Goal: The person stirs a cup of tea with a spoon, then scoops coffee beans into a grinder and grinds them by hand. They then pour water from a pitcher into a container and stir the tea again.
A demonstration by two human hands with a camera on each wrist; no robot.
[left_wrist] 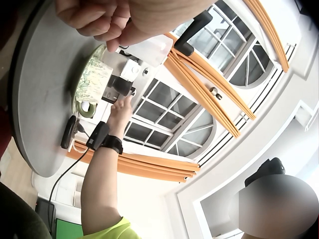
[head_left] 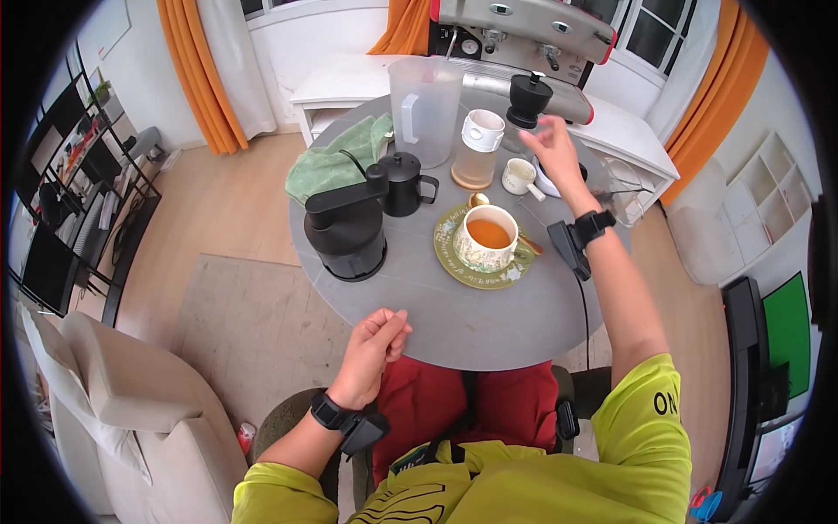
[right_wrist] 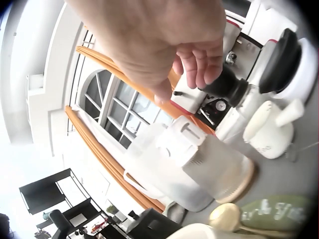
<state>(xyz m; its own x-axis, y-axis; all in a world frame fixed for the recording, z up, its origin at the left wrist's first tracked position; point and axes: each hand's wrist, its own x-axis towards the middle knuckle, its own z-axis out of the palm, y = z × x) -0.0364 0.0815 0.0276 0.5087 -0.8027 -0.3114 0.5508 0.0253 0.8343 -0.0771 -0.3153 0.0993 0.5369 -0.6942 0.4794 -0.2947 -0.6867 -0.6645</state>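
Note:
My right hand (head_left: 556,153) is raised at the back right of the table, fingers apart and slightly bent, holding nothing. It is nearest the black-topped grinder (head_left: 529,98), which partly shows behind the fingers in the right wrist view. Below the hand stand a small cream cup (head_left: 518,177) and a clear container with a white collar (head_left: 478,144). My left hand (head_left: 371,354) hovers at the table's front edge, fingers loosely curled around nothing. Between the hands, a patterned cup (head_left: 471,254) of brownish liquid stands on a green saucer (head_left: 452,262), a gold spoon (head_left: 478,200) beside it.
A black kettle-like appliance (head_left: 345,240), a black lidded pot (head_left: 402,190), a green towel (head_left: 327,162) and a tall clear pitcher (head_left: 432,96) occupy the table's left and back. An espresso machine (head_left: 559,39) stands behind. A cable (head_left: 585,323) hangs from my right wrist.

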